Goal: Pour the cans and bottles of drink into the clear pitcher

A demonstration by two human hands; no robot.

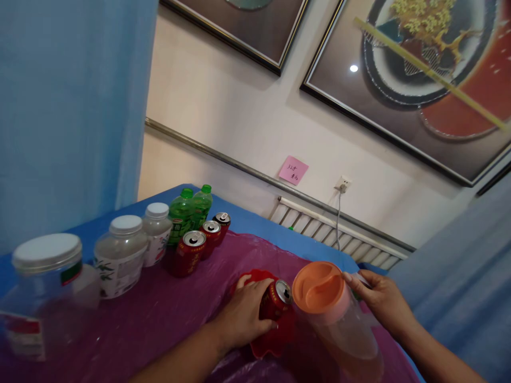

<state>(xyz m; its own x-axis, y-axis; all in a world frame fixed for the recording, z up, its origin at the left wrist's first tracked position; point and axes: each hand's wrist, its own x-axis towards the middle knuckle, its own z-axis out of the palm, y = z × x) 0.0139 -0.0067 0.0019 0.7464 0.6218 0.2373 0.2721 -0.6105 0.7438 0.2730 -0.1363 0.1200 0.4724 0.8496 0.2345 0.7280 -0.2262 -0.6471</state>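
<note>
My left hand [248, 313] is wrapped round a red can [274, 301], which tilts to the right over a red scalloped dish [275, 340]. The can's opened top is beside the orange lid [319, 287] of a clear pitcher [351, 340]. Pale brownish liquid shows inside the pitcher, which leans. On its right side, my right hand [379, 295] is closed on the pitcher's handle, the thumb near the lid's edge.
Red cans [190, 254], green bottles [181, 215] and white-lidded jars [122, 255] stand in a row at the left on purple sheeting [159, 324]. Behind are a radiator [315, 226], a wall socket [342, 184] and blue curtains [72, 106].
</note>
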